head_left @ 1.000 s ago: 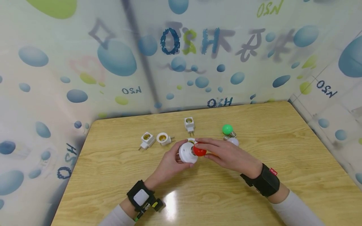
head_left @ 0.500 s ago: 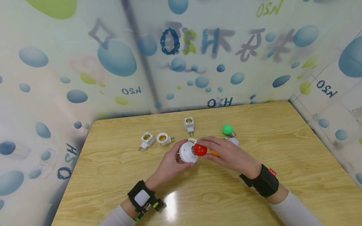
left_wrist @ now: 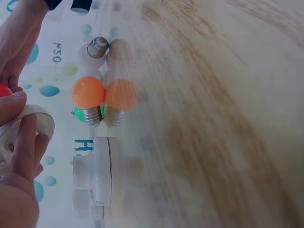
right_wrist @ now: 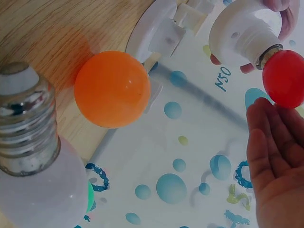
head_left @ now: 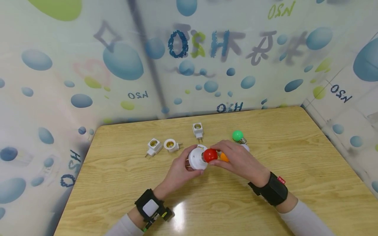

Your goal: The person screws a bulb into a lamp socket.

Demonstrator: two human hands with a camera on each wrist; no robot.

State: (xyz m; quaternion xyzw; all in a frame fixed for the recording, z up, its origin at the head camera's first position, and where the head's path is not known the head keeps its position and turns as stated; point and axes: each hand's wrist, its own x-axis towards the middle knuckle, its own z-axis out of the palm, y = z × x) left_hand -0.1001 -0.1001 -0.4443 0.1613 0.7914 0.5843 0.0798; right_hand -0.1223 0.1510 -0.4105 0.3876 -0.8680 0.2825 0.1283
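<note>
In the head view my left hand [head_left: 178, 168] grips a white round lamp holder [head_left: 195, 159] tilted towards the right, fingers at its rim and back. The screw end of a red light bulb [head_left: 210, 155] sits in the holder's mouth, some metal thread showing in the right wrist view. My right hand [head_left: 234, 160] pinches the red bulb between thumb and fingertips. An orange bulb [left_wrist: 88, 93] stands out in the left wrist view, partly behind the right hand in the head view. Close behind the held holder lies another white round holder [left_wrist: 102, 171].
Farther back are white plug-in bulb sockets: a square one [head_left: 154, 146], a round one [head_left: 171, 145] and another square one [head_left: 198, 130]. A green bulb [head_left: 237, 135] and a white bulb [right_wrist: 42, 185] lie behind the right hand. A patterned wall [head_left: 189, 82] rises behind the wooden table [head_left: 280, 147].
My right hand's fingers have shifted from across the red bulb to its upper right edge, showing more of it. The orange bulb has come into view. The left hand keeps its grip.
</note>
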